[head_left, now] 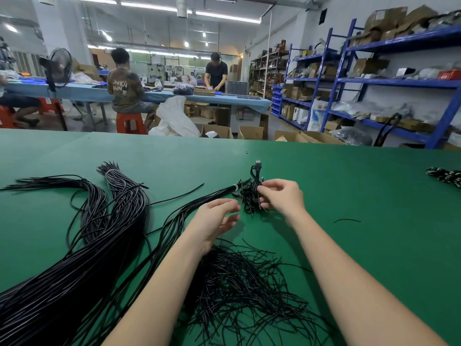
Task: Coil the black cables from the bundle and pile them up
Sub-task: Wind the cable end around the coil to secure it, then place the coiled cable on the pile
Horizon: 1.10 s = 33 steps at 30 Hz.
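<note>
A thick bundle of long black cables (82, 248) sweeps across the left of the green table (349, 196), with tied ends fanning out at the far left. A thinner bunch, bound with a white tie (234, 188), runs to the middle. There my right hand (282, 196) pinches a small coiled black cable (252, 193) whose plug sticks up. My left hand (214, 221) hovers just left of it, fingers relaxed and holding nothing. A loose heap of thin black twist ties (249, 285) lies between my forearms.
A single short black tie (346, 220) lies on the table to the right. A black-and-white pile (446, 176) sits at the far right edge. Beyond the table are cardboard boxes, blue shelving (374, 83), and people working at a blue bench (99, 92).
</note>
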Tool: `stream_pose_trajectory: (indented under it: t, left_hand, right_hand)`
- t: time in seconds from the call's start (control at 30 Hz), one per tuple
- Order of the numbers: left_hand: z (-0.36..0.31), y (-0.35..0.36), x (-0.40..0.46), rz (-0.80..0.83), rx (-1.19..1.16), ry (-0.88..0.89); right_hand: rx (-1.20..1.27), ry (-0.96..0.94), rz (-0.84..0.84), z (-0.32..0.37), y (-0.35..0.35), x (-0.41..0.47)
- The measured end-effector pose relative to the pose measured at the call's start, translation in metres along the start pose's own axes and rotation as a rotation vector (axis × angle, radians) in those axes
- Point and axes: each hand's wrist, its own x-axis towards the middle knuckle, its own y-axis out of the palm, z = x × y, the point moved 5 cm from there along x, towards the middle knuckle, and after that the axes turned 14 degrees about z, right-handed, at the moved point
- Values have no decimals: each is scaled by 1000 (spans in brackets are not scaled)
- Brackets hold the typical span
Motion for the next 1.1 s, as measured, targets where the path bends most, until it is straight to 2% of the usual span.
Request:
stream_pose_trajectory:
  t: [0.17, 0.3, 0.43, 0.53, 0.63, 0.73, 0.9, 0.97, 1.1]
  left_hand:
    - [3, 2, -1, 32, 9, -31]
    - [2, 1, -1, 48, 30, -31]
    - [1, 1, -2, 56, 104, -33]
    - [2, 1, -3, 18, 221, -43]
    - [-3, -2, -4, -55, 310, 13]
    - [-11, -12, -7, -146, 462, 71]
    - [-11, -29, -10, -224, 609, 46]
    - [-15, -34, -10, -282, 748, 48]
    - [-25, -46, -16, -471, 1189, 12]
  right_hand:
    - [-95, 155, -57, -22, -6, 16]
    - [-78, 112, -116, -28, -10, 3]
    - [-125, -15, -240, -26, -10, -24]
    - [-205, -32, -125, -33, 9, -38]
    - [-291, 107, 84, -51, 26, -43]
    - [-288, 162, 109, -57, 26, -44]
    - [-401, 156, 160, -52, 31, -42]
    - [-467, 153, 193, -48, 34, -43]
    - [-552, 151, 240, -40, 39, -46]
